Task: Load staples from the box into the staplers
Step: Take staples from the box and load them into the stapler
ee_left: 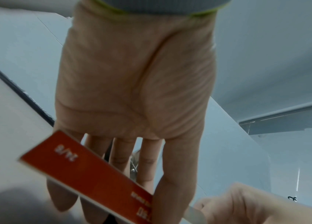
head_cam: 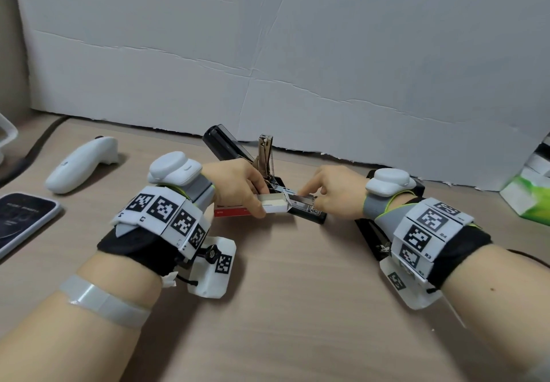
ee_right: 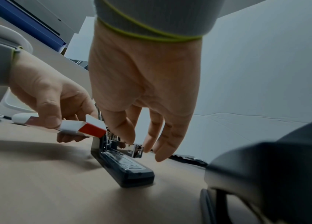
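Both forearms reach in from the bottom of the head view toward the frame's centre, where the left hand (head_cam: 238, 186) pinches the red-and-white staple box (head_cam: 272, 201), its white tray slid open, thumb on the near side and fingers behind, holding it just above the bench (head_cam: 282, 307). Touching the box's right end, the black stapler (head_cam: 308, 213) lies opened on the bench with its lid swung up behind, and the right hand (head_cam: 336, 192) curls its thumb and fingertips onto the metal staple rail (head_cam: 302, 200). At left lie a white controller (head_cam: 80, 162) and a dark phone (head_cam: 23, 218); a green box (head_cam: 532, 197) sits at the right edge
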Demonstrator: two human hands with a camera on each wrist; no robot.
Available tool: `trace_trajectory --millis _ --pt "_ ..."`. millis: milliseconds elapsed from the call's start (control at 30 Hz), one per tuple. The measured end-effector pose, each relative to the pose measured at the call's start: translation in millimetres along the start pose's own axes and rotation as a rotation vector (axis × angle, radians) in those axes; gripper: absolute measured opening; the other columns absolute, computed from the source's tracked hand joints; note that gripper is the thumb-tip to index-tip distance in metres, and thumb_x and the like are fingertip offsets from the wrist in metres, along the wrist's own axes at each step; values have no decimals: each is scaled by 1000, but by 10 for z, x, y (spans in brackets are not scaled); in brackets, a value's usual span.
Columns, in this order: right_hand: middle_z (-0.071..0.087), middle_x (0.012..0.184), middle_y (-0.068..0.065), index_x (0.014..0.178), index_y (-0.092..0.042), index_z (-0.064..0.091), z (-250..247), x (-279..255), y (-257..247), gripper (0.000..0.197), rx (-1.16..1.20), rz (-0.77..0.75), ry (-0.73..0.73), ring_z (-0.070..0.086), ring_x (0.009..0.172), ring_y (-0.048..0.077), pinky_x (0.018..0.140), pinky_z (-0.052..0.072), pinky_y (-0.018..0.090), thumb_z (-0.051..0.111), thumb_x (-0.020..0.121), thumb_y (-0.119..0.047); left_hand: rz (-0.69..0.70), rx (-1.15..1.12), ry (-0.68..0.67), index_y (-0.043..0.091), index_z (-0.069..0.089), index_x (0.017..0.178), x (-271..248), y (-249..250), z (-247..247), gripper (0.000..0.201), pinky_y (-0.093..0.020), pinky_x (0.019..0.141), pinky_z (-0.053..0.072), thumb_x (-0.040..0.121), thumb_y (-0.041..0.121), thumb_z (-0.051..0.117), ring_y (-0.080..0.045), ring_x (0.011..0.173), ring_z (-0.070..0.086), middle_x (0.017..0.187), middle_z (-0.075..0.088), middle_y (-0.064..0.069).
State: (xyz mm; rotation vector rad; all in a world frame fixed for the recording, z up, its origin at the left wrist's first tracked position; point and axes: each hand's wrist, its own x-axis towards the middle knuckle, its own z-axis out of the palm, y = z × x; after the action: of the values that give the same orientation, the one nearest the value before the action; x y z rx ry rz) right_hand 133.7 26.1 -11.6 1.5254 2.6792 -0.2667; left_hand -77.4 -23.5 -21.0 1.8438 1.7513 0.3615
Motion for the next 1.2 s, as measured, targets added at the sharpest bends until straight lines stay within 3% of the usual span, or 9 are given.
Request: trace_trajectory --millis 133,300,500,667,733,833,933,1100,1200 --pt "66 118 -2 113 -35 73 -27 -86 68 40 5 12 12 54 89 9 79 41 22 52 85 -14 1 13 0 27 74 97 2 2 2 29 -22 57 38 69 28 83 -7 65 55 72 62 14" --pt "67 111 -2 109 -36 74 -42 -173 101 34 11 38 7 59 91 14 78 45 26 54 86 -21 10 14 10 27 73 99 4 32 13 31 -21 57 38 69 28 83 -6 65 56 70 62 15" --pt "53 74 -15 97 -21 74 -164 -204 -236 22 103 -56 202 56 84 13 61 39 18 58 84 -15 25 9 -28 31 73 96 11 51 29 33 -22 62 41 65 31 85 -8 67 60 73 66 14" --pt "56 80 -10 85 -21 76 -142 -140 -600 17 81 -211 173 57 84 16 73 47 29 61 80 -15 68 -6 -16 33 69 84 1 60 20 29 -30 70 50 61 31 87 -14 71 63 68 66 13" --pt "56 73 -10 81 -22 77 -95 -92 -613 16 32 -189 117 56 77 16 66 47 30 63 78 -15 89 -34 -2 33 69 87 -20 70 10 33 -32 71 52 60 32 88 -15 72 63 75 69 10" --pt "52 60 -11 78 -20 78 -88 -68 -580 10 27 -162 107 50 62 11 53 37 25 68 78 -19 120 -35 14 30 68 88 -32 99 -5 36 -27 64 48 60 31 89 -13 66 61 74 68 9" --pt "54 65 -12 81 -20 78 -107 -78 -547 9 57 -164 90 50 62 6 53 37 22 75 78 -28 155 8 22 28 66 92 -47 134 7 40 -25 62 48 59 33 90 -13 67 61 76 65 8" --pt "65 76 -5 77 -20 76 -114 -108 -554 9 74 -164 58 61 78 16 66 49 31 78 76 -28 213 59 31 24 67 93 -65 171 9 42 -32 70 53 60 35 90 -15 75 63 87 68 2" --pt "67 85 -1 75 -18 74 -126 -129 -522 8 36 -151 52 61 79 17 68 50 31 76 77 -25 199 86 41 24 67 95 -56 173 9 42 -27 63 49 61 36 88 -13 69 59 81 65 5"
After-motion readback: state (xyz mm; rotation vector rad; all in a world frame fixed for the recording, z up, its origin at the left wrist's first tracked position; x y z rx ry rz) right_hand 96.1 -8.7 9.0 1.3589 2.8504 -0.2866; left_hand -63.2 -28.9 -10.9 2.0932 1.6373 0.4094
